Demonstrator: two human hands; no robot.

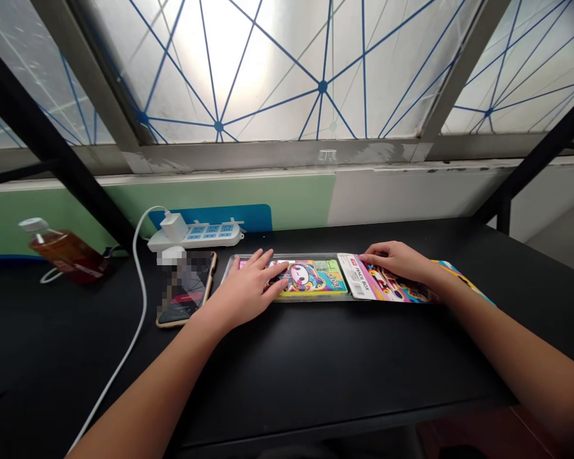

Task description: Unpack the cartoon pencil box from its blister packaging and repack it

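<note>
The pencil box (309,277) lies in its tray (310,298) under the fingers (273,271) of the left hand (243,290), the card (362,280) beneath those of the right hand (404,260), with the phone (197,280), the power strip (220,237) behind it, and the bottle (76,255) left of all fingers.

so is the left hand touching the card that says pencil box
Apart: the head view shows part of the cartoon-printed box lying uncovered between the left hand and the card.

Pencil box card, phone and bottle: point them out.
Pencil box card (387,287), head view: its colourful printed surface.
Phone (187,290), head view: its dark screen.
Bottle (76,255), head view: its reddish-brown body.
</note>
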